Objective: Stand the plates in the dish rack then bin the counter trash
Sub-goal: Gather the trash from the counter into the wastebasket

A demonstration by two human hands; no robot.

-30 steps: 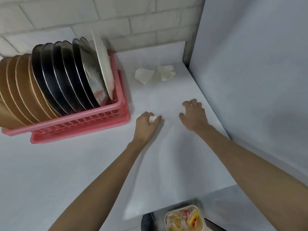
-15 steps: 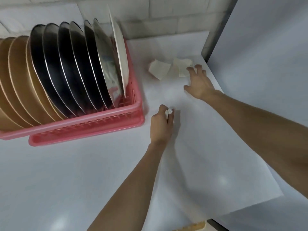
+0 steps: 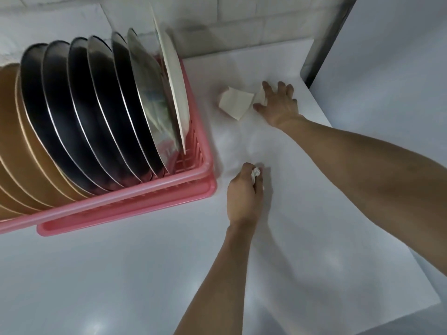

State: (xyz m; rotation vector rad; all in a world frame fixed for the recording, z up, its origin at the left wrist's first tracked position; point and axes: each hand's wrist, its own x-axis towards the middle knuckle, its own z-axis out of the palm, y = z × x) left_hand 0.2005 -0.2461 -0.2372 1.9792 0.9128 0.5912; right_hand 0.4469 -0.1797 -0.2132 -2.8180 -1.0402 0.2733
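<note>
- All plates [image 3: 108,105] in view stand in the dish rack [image 3: 145,192]: that part looks done.
- Your left hand [image 3: 244,197] curls round a paper ball [image 3: 255,172], near the middle of the worktop [image 3: 121,274].
- Your right hand [image 3: 278,105], fingers spread, touches a paper scrap [image 3: 260,96] near the worktop's far right corner, a folded paper [image 3: 235,103] just beside.
- Binning is left to do.

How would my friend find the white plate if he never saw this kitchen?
Look for the pink plastic dish rack on the white counter. The white plate stands at its right end. Its neighbours are shiny metal plates and brown plates; it alone is white.
</note>
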